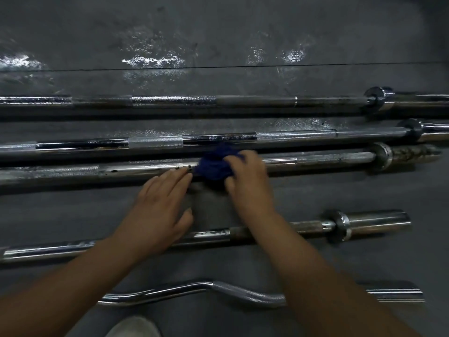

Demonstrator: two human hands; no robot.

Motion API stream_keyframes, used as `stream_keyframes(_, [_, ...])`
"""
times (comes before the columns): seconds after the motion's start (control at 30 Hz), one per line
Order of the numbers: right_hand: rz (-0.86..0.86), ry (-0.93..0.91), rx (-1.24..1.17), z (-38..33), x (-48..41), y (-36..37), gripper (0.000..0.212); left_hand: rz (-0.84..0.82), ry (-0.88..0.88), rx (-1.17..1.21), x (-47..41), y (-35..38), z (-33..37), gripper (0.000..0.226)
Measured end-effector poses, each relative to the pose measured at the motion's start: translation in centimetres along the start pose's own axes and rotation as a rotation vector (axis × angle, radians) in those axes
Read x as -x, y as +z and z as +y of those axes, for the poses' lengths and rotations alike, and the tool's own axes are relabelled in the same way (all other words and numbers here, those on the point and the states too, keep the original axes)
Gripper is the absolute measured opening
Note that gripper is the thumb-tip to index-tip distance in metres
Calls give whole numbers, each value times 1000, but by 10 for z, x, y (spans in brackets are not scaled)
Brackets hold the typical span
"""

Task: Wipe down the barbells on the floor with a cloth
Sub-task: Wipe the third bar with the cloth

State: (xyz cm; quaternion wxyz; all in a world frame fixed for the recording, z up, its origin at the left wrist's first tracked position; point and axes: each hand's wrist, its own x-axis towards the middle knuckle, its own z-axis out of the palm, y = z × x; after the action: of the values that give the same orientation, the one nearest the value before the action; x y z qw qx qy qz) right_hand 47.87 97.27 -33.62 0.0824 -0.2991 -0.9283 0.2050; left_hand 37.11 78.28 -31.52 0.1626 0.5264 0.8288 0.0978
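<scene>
cloth: blue cloth point(213, 166) bunched over the third barbell point(315, 158) at mid-shaft, covering the bar where it sits.
grip: right hand point(245, 173) has fingers curled over the cloth, clamping it down on the shaft. Slight blur there.
left hand: left hand point(158, 210) lies flat with fingers straight, tips touching the same bar just beside the cloth, holding nothing. Looks like it steadies the bar.
bar state: dark specks on the shaft just left of the grip; rusty sleeve point(410, 153) far right of it.
neighbours: second barbell point(155, 141) just beyond the grip, farthest barbell point(175, 100) past that; short barbell point(364, 222) under both forearms, curl bar point(233, 291) nearest the person.
floor: dark rubber floor point(218, 40), wet-looking glare beyond.
step: mid-wipe on the third bar, my read.
next: slide cloth along the shaft, likely left over the specks, keep pressure on, left hand stops roll.
</scene>
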Motion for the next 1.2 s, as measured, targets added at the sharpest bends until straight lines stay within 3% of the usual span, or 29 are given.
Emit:
stream_keyframes(0.1, [182, 480, 14, 45, 7, -22, 37, 32, -15, 6, 3, -2, -4, 68])
stream_keyframes(0.13, [192, 555, 30, 42, 9, -21, 35, 32, -17, 5, 2, -2, -4, 68])
stream_keyframes(0.17, [149, 483, 60, 30, 9, -17, 33, 24, -17, 9, 1, -2, -2, 68])
stream_keyframes(0.27, [-60, 17, 147, 9, 17, -3, 29, 10, -12, 13, -3, -1, 3, 68])
stream_keyframes(0.3, [-47, 38, 165, 18, 16, -8, 27, 4, -10, 9, -3, -1, 3, 68])
stream_keyframes(0.4, [206, 525, 98, 55, 17, -30, 23, -7, -24, 4, -2, 0, 0, 69])
stream_keyframes(0.47, [272, 628, 137, 66, 18, -39, 22, -23, -20, -5, -2, 0, 2, 69])
stream_keyframes(0.57, [263, 587, 162, 78, 10, -46, 26, -30, -23, -16, -2, -1, 2, 69])
stream_keyframes(0.67, [263, 526, 112, 61, 0, -29, 44, -31, -23, -36, -13, -2, 1, 71])
stream_keyframes(0.83, [12, -9, 141, 9, -7, -5, 40, -56, -21, -77, -31, -4, 7, 74])
stream_keyframes(0.87, [10, -3, 145, 22, -10, -13, 40, -62, -24, -89, -31, -4, 4, 75])
stream_keyframes(1.0, [118, 319, 117, 48, -3, -29, 34, -85, -71, -121, -29, -5, -1, 78])
stream_keyframes(1.13, [-7, 107, 52, 23, 9, -25, 35, -95, -91, -84, -21, -7, 6, 77])
stream_keyframes(1.2, [-16, 112, 41, 46, 8, -37, 31, -83, -82, -80, -17, -7, 5, 73])
